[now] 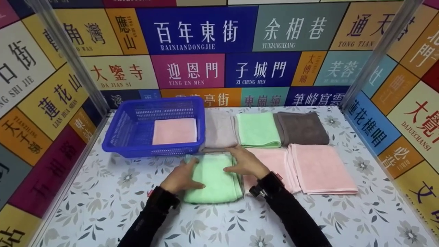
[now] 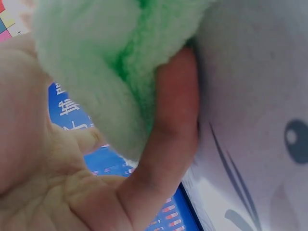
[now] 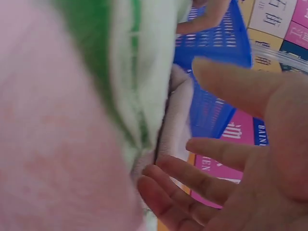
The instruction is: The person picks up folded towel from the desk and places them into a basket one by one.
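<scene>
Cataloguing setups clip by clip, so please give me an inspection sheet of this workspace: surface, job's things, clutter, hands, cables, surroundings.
Surface: pale tabletop printed with leaves and flowers.
Job's things: all folded: front green cloth; blue basket holding a basket pink cloth; right of it, a lilac-grey cloth, rear green cloth and dark grey cloth; nearer, a middle pink cloth and right pink cloth.
Clutter: nothing seen.
Hands: left hand pinches the front green cloth's left side; right hand has fingers spread at its right edge, contact unclear.
Cables: nothing seen.
Surroundings: walls of coloured, lettered panels; corner posts.
</scene>
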A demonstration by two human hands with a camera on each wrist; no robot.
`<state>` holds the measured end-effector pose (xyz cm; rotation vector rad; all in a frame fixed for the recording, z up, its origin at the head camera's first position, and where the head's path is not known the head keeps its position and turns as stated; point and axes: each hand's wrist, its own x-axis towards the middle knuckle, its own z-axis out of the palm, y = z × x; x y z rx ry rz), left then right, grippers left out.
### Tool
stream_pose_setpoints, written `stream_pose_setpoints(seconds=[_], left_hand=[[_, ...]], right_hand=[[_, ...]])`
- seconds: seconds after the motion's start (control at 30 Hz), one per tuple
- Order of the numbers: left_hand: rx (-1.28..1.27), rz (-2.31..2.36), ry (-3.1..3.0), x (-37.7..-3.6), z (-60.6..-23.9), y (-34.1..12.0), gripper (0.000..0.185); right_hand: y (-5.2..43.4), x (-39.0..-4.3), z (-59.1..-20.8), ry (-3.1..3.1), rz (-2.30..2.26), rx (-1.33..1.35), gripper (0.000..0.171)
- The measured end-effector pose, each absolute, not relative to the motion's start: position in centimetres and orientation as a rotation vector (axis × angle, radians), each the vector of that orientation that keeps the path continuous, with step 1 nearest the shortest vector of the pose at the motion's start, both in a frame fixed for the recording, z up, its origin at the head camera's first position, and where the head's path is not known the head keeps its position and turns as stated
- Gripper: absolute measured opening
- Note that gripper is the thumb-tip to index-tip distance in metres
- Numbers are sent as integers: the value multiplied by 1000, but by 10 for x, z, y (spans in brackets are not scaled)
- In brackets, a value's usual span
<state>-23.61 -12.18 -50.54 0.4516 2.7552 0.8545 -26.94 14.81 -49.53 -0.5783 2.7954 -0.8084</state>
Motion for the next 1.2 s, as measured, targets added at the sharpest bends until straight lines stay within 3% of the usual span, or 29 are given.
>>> stream_pose_setpoints(seconds=[0.43, 0.8, 1.2], left_hand=[[459, 879, 2746, -234, -515, -123, 90], [513, 1021, 2690, -238, -519, -124, 87], [632, 1084, 2663, -236, -520, -128, 68]], right_hand=[[141, -264, -508, 2737, -713, -410, 111], [134, -261, -512, 2714, -704, -479, 95], [129, -257, -510, 2621, -865, -493, 89]])
